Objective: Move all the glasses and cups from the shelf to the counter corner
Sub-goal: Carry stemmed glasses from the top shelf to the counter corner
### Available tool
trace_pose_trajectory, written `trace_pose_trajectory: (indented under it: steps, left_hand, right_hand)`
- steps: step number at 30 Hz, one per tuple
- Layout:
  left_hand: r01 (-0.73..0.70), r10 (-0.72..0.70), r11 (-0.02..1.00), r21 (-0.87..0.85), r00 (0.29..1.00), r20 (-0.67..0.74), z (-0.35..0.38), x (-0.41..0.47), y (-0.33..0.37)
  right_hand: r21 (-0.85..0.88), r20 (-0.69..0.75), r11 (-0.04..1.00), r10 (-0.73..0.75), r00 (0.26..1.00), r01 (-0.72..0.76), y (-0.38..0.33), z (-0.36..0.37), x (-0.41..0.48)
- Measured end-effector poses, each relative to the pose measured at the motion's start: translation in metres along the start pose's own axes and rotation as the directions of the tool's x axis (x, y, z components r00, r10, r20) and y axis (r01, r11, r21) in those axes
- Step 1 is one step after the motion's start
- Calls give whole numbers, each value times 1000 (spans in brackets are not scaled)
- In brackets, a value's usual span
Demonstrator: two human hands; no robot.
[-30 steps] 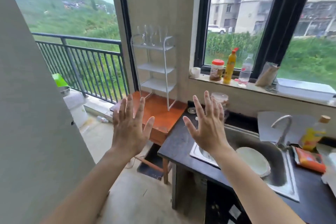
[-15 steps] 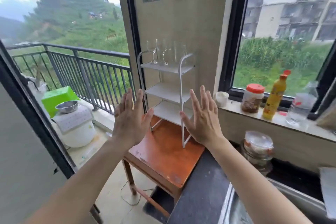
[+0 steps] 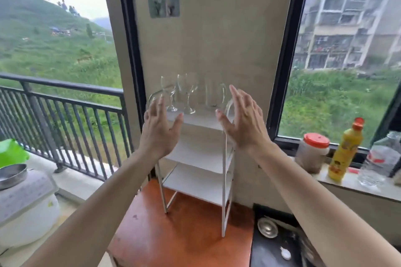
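Now that I have stepped up close to the white three-tier metal shelf [image 3: 195, 156], my left hand [image 3: 159, 132] and right hand [image 3: 244, 124], both spread and empty, flank its top tier, where the clear stemmed glasses [image 3: 188, 93] and tumblers [image 3: 213, 95] still wait, none moved yet.

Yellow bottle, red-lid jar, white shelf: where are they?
yellow bottle [image 3: 344, 154]: head view, on its body.
red-lid jar [image 3: 311, 157]: head view, on its body below the lid.
white shelf [image 3: 196, 158]: head view, on its bare middle tier.
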State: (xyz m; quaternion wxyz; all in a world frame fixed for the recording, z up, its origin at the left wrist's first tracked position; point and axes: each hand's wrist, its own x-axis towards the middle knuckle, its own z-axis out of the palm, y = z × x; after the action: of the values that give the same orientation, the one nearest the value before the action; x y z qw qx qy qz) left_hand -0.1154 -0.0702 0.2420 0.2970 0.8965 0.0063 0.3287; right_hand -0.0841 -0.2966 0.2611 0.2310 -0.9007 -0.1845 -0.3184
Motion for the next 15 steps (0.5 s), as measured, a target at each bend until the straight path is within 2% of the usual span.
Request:
trace_pose_trajectory:
  steps: [4,8,12,15]
  left_hand:
    - [-75,76,997,-33,996,43,21,70,-21]
    - [-118,115,988,101,993,39,42,125,-27]
    - [-199,194,957,210,980,43,61,160,-30]
    - [-192,193,969,158,981,12,75,169,-31]
  right_hand:
    - [-2,-5,987,161,987,-161,-10,17,62]
    - [-23,52,948,319,946,-318,-12,32,107]
    - [-71,119,911,412,903,-407,-9,45,136]
    - [-91,158,898,439,884,-430,-4,53,148]
